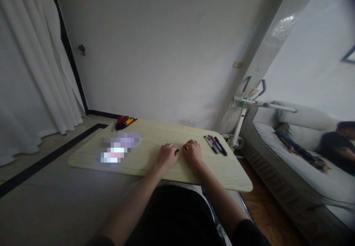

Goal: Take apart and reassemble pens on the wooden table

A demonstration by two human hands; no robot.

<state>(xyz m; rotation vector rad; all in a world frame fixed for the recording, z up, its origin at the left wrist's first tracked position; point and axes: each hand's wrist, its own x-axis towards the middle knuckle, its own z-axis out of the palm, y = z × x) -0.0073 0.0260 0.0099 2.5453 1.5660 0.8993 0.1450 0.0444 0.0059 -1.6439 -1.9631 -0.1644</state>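
My left hand [168, 155] rests on the pale wooden table [149, 135], its fingers closed around a small dark blue piece [176, 150] that looks like part of a pen. Just to the right, my right hand [193, 152] is also closed, with a small dark tip [186, 148] showing at its fingers; the rest is hidden. A narrow gap separates the two hands. Beyond my right hand, several pens [215, 144] in grey, red, blue and black lie side by side on the table.
A bundle of red, yellow and black pens or sticks [125, 122] sits at the table's far left corner. Nearer lies a blurred-out bright phone or screen [115, 151]. To the right stand white exercise equipment [240, 122] and a grey sofa [302, 127] with a person [340, 144] on it.
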